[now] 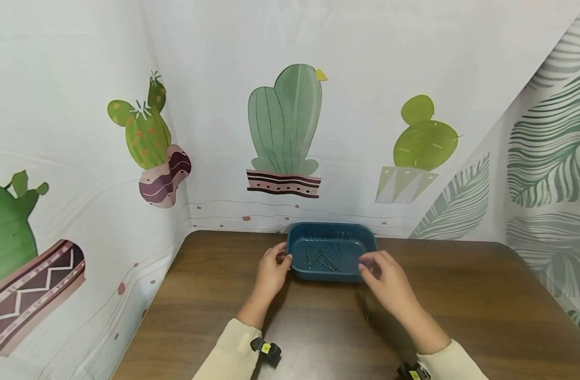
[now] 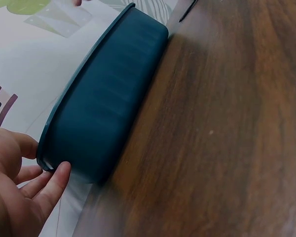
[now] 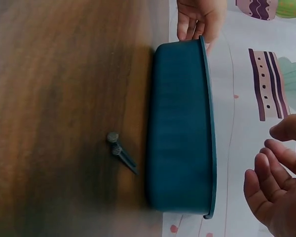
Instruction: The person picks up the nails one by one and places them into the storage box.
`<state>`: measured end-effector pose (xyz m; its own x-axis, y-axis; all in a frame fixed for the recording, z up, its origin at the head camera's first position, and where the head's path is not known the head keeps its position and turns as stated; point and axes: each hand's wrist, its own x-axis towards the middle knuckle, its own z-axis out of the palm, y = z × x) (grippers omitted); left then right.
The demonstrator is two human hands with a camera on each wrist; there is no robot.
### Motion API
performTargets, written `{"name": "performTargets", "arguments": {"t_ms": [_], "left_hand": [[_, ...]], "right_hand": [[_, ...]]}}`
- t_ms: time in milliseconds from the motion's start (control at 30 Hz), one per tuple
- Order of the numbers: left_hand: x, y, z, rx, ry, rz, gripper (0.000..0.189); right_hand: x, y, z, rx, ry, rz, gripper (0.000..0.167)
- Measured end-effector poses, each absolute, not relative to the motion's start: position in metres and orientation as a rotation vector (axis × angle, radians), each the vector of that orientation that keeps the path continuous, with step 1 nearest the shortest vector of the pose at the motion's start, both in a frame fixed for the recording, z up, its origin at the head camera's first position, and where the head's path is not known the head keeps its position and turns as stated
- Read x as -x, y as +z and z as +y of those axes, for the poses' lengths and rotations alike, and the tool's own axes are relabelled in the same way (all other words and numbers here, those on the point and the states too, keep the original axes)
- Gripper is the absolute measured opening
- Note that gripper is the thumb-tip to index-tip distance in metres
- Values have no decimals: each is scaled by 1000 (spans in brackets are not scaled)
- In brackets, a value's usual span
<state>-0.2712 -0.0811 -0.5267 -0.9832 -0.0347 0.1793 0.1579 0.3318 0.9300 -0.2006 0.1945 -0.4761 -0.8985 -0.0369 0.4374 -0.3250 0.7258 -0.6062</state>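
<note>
A dark blue rectangular tray (image 1: pixel 325 276) stands at the back of the wooden table. Several thin nails (image 1: pixel 323 260) lie loosely crossed on its floor. At its left end my left hand (image 1: pixel 271 273) holds the rim, with fingertips against the end wall in the left wrist view. My right hand (image 1: pixel 389 282) hovers by the tray's front right corner, fingers loosely bent and nothing between them; in the right wrist view they are apart from the tray. Two more nails (image 3: pixel 117 148) lie close together on the table in front of the tray, their round heads towards me.
Behind the brown table (image 1: pixel 214 295) hangs a white cloth (image 1: pixel 214 105) printed with cacti and leaves, close to the tray's back edge. Small black cameras (image 1: pixel 270 351) are strapped at both wrists over light sleeves.
</note>
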Motion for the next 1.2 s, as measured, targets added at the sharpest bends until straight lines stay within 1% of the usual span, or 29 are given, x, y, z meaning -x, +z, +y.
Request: {"name": "performTargets", "arguments": {"t_ms": [133,200,400,567,733,1200], "left_hand": [[271,-527,-82,116,-1713,-2421,39],[271,-527,-82,119,-1709,-2423,39],[271,-528,-82,127,-1716,-2424,39],[271,-528,-82,138,-1696,-2422,39],[271,-528,-82,123,-1701,-2435,40],[272,-527,-81,97,-1730,-2436,40]], "right_hand": [[195,-480,196,-288,989,-2573,7],[191,-483,196,-311,974,-2594,6],[183,-491,200,-348,934,-2680,8],[181,-494,209,-322,862,-2883,9],[184,-501,217,-294,816,-3022,8],[190,-512,218,-212,779,-3102,11]]}}
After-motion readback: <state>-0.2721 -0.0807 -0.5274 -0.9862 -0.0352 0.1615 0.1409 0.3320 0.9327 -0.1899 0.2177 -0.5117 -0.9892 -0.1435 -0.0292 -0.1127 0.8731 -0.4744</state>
